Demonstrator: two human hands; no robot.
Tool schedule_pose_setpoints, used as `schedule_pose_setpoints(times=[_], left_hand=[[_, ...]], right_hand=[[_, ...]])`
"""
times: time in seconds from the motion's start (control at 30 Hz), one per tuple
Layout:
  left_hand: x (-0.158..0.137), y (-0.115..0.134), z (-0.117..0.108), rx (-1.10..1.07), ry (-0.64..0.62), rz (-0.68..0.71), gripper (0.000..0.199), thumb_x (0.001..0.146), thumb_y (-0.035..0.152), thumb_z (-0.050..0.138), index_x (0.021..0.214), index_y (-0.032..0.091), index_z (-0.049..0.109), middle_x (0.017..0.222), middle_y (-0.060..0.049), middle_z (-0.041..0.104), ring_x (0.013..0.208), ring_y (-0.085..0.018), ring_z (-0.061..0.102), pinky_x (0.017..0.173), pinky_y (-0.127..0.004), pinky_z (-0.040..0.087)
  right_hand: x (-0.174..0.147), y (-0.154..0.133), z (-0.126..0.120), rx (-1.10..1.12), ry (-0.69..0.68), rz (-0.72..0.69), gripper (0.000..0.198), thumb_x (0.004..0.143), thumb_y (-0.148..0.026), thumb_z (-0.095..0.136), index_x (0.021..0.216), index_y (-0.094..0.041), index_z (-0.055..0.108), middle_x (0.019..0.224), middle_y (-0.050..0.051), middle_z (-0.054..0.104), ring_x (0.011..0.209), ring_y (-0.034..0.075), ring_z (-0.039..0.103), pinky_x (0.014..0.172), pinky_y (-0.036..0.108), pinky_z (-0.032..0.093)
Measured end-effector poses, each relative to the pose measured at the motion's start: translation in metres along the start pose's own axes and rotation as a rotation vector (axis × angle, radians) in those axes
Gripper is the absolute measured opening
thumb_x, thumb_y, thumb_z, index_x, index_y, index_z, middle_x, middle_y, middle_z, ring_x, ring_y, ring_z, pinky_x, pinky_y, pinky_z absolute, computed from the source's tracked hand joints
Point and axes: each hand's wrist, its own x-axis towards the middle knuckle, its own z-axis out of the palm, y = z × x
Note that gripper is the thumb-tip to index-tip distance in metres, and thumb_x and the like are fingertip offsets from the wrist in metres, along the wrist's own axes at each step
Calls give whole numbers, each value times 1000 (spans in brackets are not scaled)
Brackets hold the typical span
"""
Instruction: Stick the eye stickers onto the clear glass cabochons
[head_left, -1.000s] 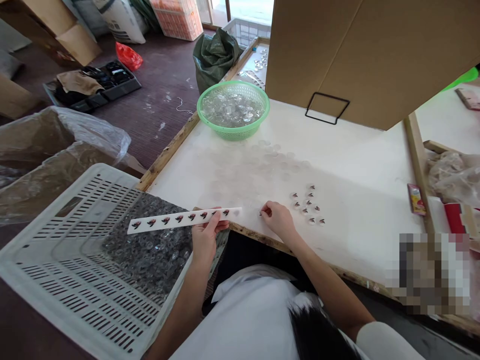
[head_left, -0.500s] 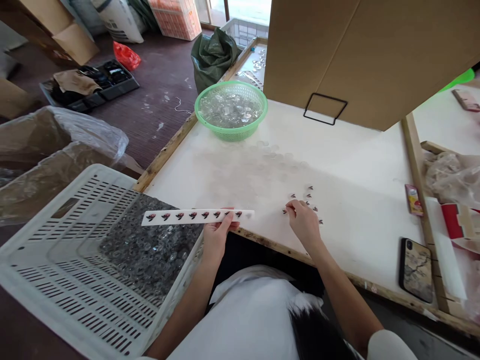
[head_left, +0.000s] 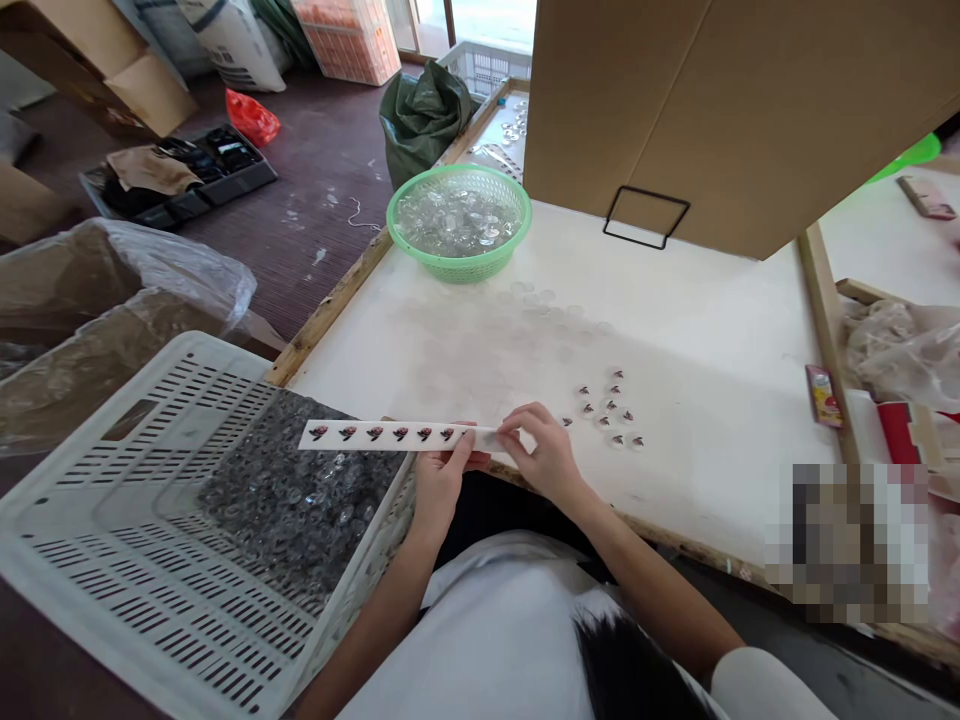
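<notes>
Clear discs [head_left: 461,215] filled the green basket [head_left: 465,268], glinting pieces [head_left: 322,500] the white crate [head_left: 124,500]. The left hand [head_left: 439,487] pinched the sticker strip [head_left: 387,427] above the crate's rim; the right hand [head_left: 546,455], earlier by the printed discs [head_left: 618,440], now touched its end, whether gripping I couldn't tell. Cardboard [head_left: 675,110] hid the table's [head_left: 720,400] far side.

My left hand [head_left: 439,490] is holding a white strip [head_left: 364,436] of dark-and-red motifs [head_left: 375,433] partly above a slotted crate [head_left: 105,490]; my right hand [head_left: 551,460] is touching its right end. Small dark-marked discs [head_left: 604,421] are lying nearby on the tabletop [head_left: 697,330], a green basket [head_left: 461,268] standing beyond.
</notes>
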Motion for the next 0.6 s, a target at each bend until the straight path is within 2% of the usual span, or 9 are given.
schedule_pose_setpoints(times=[0.07, 0.13, 0.23, 0.37, 0.6], left_hand=[[2, -1, -1, -27, 11, -1, 34, 76, 41, 73, 98, 15, 69, 74, -5, 71, 59, -18, 68, 57, -28, 58], [4, 0, -2, -39, 20, 2, 34, 76, 41, 73, 98, 15, 69, 71, -4, 70, 59, -17, 68, 58, -28, 58], [7, 3, -2, -52, 37, 2, 36, 73, 42, 75, 96, 14, 70, 71, -4, 69, 58, -17, 67, 57, -27, 58], [10, 3, -5, -59, 51, 8, 37, 71, 42, 77, 95, 14, 70, 72, -4, 69, 56, -16, 66, 56, -28, 58], [12, -3, -11, -48, 43, -8, 38, 72, 42, 76, 97, 14, 70, 70, -5, 70, 57, -17, 67, 55, -27, 58]], right_hand=[[13, 16, -11, 106, 85, 152, 13, 87, -34, 56, 85, -21, 60, 83, 5, 64, 77, 17, 60, 71, 30, 48], [29, 36, -23, 110, 141, 302, 18, 84, -39, 57, 84, -20, 58, 75, 4, 63, 67, 16, 57, 63, 29, 46], [51, 61, -34, 15, 103, 415, 21, 79, -41, 58, 79, -20, 59, 71, 4, 64, 64, 16, 56, 60, 29, 44], [63, 72, -32, -114, 28, 448, 16, 76, -36, 58, 75, -20, 62, 72, 3, 66, 65, 17, 57, 61, 29, 43], [68, 68, -17, -333, -49, 395, 8, 79, -23, 56, 76, -20, 62, 74, 3, 66, 69, 16, 58, 65, 28, 39]])
